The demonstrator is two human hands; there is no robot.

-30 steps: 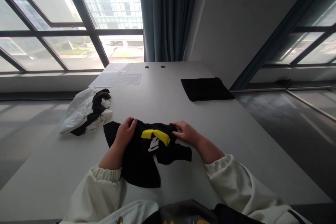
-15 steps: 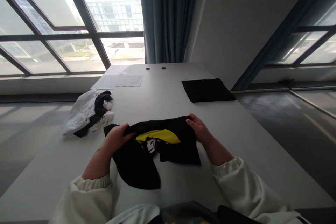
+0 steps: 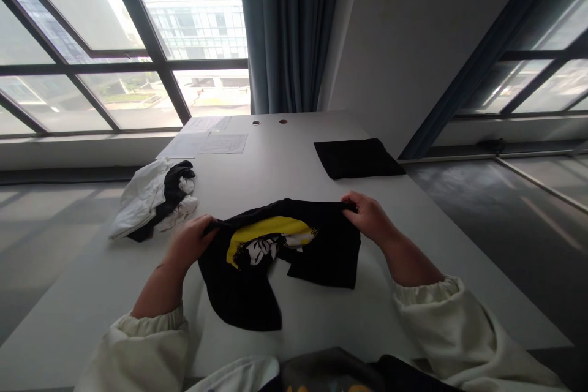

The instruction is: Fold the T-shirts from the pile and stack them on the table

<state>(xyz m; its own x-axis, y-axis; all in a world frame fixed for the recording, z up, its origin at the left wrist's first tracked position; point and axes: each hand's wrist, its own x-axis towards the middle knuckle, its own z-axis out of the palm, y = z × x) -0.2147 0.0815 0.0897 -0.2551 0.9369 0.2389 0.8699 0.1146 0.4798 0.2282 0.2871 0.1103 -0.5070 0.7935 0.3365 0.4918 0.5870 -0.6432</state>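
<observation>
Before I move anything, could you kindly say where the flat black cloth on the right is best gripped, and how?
Probably by the near edge of the black cloth, from the near side, sliding underneath and pinching from above: it lies flat on the table, and nothing covers that edge. The right hand is nearer, but holds the printed black garment.

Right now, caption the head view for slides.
Left hand and right hand hold a black fabric garment, printed yellow and white, over a white table.
</observation>
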